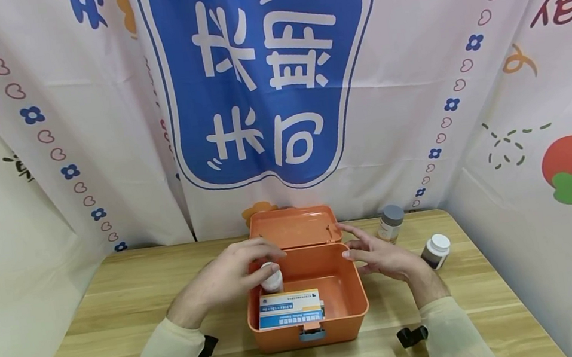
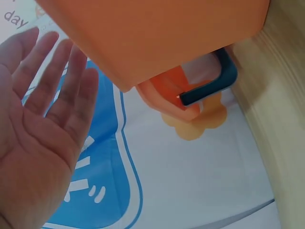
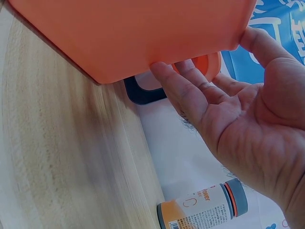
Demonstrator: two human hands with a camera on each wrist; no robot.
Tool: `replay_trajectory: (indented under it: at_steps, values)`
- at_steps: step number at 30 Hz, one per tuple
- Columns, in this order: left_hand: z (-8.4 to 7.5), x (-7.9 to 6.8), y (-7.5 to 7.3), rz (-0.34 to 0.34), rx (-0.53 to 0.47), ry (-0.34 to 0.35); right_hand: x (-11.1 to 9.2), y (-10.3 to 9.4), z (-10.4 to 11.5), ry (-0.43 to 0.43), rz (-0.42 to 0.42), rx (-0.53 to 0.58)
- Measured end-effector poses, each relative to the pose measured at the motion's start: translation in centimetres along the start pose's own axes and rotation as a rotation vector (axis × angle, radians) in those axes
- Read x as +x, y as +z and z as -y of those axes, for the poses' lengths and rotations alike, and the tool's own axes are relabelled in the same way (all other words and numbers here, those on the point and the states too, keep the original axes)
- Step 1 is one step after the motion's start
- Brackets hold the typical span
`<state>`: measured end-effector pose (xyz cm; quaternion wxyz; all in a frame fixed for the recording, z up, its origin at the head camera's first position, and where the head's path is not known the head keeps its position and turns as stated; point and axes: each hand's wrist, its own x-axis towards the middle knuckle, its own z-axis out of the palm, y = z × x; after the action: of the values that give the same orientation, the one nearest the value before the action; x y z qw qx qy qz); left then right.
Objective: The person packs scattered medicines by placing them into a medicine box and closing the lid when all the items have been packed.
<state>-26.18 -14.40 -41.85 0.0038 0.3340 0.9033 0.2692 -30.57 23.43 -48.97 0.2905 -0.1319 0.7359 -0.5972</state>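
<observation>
An orange plastic storage box (image 1: 339, 331) stands on the table with its lid (image 1: 292, 229) tipped back. Inside, a white-capped bottle (image 1: 273, 281) is upright at the left, behind a blue-and-white medicine carton (image 1: 287, 308). My left hand (image 1: 230, 273) is over the box's left side, its thumb by the bottle's cap. In the left wrist view, the fingers (image 2: 52, 81) look nearly straight, with nothing held in the palm. My right hand (image 1: 380, 255) grips the box's back right corner, thumb at the rim and fingers (image 3: 181, 90) against the outer wall.
A grey-capped bottle (image 1: 391, 224) stands behind my right hand, and a white-capped dark bottle (image 1: 435, 251) is farther right. The box has a blue latch (image 1: 312, 335) in front and a dark handle (image 3: 138, 93). Printed curtains (image 1: 392, 116) hang along the table's back and sides.
</observation>
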Motion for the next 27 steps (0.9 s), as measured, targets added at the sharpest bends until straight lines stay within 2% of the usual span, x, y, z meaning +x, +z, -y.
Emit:
replay_trajectory:
  at_steps: [7,13,27]
  values:
    - [0.8,0.1,0.4,-0.087,-0.034,-0.081,0.0,0.1,0.0,-0.005,0.003,0.002]
    - [1.7,-0.1,0.6,-0.146,-0.091,-0.123,-0.1,0.1,0.1,-0.006,0.0,-0.002]
    - [4.5,-0.6,1.1,-0.23,-0.126,-0.143,-0.2,0.1,0.1,-0.016,0.006,-0.01]
